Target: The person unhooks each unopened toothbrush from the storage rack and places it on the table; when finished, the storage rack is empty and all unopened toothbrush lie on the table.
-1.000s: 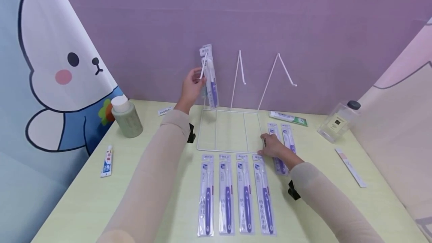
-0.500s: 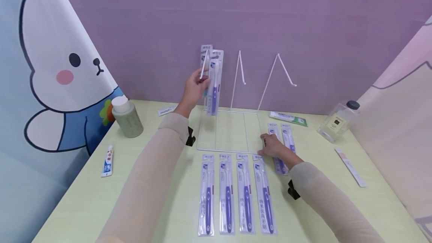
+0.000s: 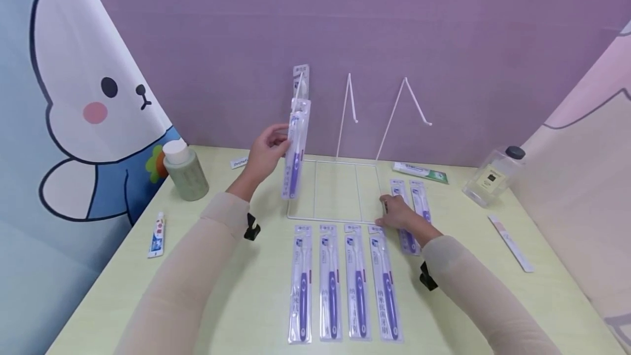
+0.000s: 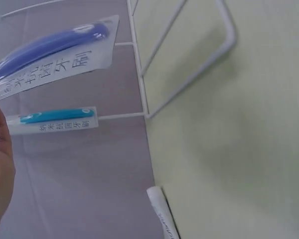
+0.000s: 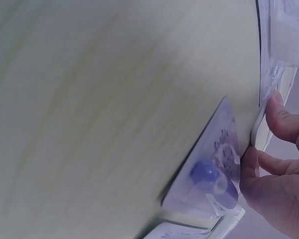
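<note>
My left hand (image 3: 266,152) pinches a packaged purple toothbrush (image 3: 296,160) by its side edge, holding it nearly upright in front of the white wire rack's left hook. Behind it, another packaged toothbrush (image 3: 301,78) hangs at that hook; the left wrist view shows its teal handle (image 4: 57,117). At the front right corner of the wire rack (image 3: 325,220), my right hand (image 3: 400,213) pinches the frame between thumb and fingers. Two packaged toothbrushes lie beside that hand, one (image 3: 398,186) partly hidden by it, the other (image 3: 420,201) further right.
Several packaged purple toothbrushes (image 3: 332,284) lie in a row before the rack. A green bottle (image 3: 189,177) and toothpaste tube (image 3: 156,237) stand and lie left. A green-white tube (image 3: 421,172), clear bottle (image 3: 490,179) and thin strip (image 3: 511,244) are right. A purple cloth (image 3: 222,59) hangs behind.
My left hand has come down and toward me with the purple toothbrush, away from the hook's upper part. The teal-handled one stays hanging. My right hand keeps its place on the rack corner.
</note>
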Available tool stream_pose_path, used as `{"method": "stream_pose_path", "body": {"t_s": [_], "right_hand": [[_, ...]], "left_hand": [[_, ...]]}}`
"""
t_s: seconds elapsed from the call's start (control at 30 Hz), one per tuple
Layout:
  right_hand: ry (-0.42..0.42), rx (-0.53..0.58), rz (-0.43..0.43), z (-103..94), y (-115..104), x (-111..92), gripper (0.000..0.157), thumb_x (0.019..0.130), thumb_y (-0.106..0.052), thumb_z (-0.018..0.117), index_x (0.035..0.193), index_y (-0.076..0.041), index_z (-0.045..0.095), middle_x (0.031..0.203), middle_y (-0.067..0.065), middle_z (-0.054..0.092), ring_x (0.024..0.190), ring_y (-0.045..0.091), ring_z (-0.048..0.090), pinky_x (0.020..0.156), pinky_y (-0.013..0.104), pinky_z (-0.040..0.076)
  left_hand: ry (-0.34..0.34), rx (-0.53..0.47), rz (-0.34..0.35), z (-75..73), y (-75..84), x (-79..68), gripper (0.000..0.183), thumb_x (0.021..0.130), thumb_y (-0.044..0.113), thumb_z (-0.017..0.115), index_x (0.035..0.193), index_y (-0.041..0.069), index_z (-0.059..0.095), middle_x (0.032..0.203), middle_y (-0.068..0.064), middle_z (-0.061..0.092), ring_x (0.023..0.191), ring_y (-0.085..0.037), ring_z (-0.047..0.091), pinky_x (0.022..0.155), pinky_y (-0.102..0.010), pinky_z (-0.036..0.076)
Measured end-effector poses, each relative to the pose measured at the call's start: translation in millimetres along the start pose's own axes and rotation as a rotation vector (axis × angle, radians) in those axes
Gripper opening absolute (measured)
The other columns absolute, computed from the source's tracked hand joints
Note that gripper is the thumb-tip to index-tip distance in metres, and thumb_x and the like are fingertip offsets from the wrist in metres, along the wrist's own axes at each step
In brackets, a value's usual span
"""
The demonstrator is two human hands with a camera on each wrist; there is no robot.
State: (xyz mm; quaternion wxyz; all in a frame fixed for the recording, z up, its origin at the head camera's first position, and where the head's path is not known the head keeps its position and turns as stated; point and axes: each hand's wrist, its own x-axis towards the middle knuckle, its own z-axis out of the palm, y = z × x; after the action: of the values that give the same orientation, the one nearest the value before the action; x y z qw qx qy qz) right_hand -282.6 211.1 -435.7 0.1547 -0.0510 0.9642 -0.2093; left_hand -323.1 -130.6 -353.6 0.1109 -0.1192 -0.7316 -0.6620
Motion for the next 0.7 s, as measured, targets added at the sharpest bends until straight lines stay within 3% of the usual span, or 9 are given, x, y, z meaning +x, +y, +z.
{"method": "stream_pose_path", "body": {"t_s": [0.2, 0.37, 0.5, 0.7], "right_hand": [[-0.012, 0.004, 0.002, -1.6, 1, -1, 0.078, 0.076, -0.024, 0.071, 0.138, 0.0, 0.029, 0.13, 0.033, 0.028, 0.109, 0.043, 0.041, 0.091, 0.054, 0.034], [-0.021, 0.008, 0.021, -2.7, -1, 0, 0.078, 0.077, -0.025, 0.071, 0.139, -0.002, 0.028, 0.131, 0.033, 0.025, 0.108, 0.043, 0.042, 0.089, 0.055, 0.036], [-0.028, 0.009, 0.016, -2.9, 0, 0, 0.079, 0.078, -0.024, 0.07, 0.139, -0.001, 0.027, 0.132, 0.034, 0.023, 0.109, 0.044, 0.041, 0.089, 0.056, 0.035], [-0.038, 0.01, 0.006, -1.2, 1, 1, 0.078, 0.078, -0.023, 0.07, 0.139, -0.001, 0.026, 0.132, 0.034, 0.023, 0.111, 0.045, 0.039, 0.091, 0.056, 0.034]], "left_hand": [[0.001, 0.018, -0.085, -24.7, -14.5, -20.2, 0.038, 0.086, 0.001, 0.058, 0.123, 0.007, 0.05, 0.099, -0.016, 0.061, 0.083, -0.027, 0.056, 0.065, -0.033, 0.052], [-0.077, 0.091, -0.197, -45.6, -34.6, -35.1, 0.039, 0.087, -0.001, 0.055, 0.125, -0.001, 0.045, 0.102, -0.023, 0.059, 0.079, -0.023, 0.059, 0.065, -0.034, 0.053], [-0.134, 0.089, -0.32, -53.9, -53.6, -46.1, 0.039, 0.087, 0.001, 0.054, 0.125, -0.002, 0.043, 0.103, -0.025, 0.057, 0.08, -0.025, 0.06, 0.068, -0.036, 0.052], [-0.134, 0.072, -0.445, -58.0, -74.8, -60.6, 0.041, 0.086, 0.003, 0.055, 0.124, -0.002, 0.043, 0.105, -0.023, 0.057, 0.078, -0.023, 0.06, 0.069, -0.033, 0.052]]}}
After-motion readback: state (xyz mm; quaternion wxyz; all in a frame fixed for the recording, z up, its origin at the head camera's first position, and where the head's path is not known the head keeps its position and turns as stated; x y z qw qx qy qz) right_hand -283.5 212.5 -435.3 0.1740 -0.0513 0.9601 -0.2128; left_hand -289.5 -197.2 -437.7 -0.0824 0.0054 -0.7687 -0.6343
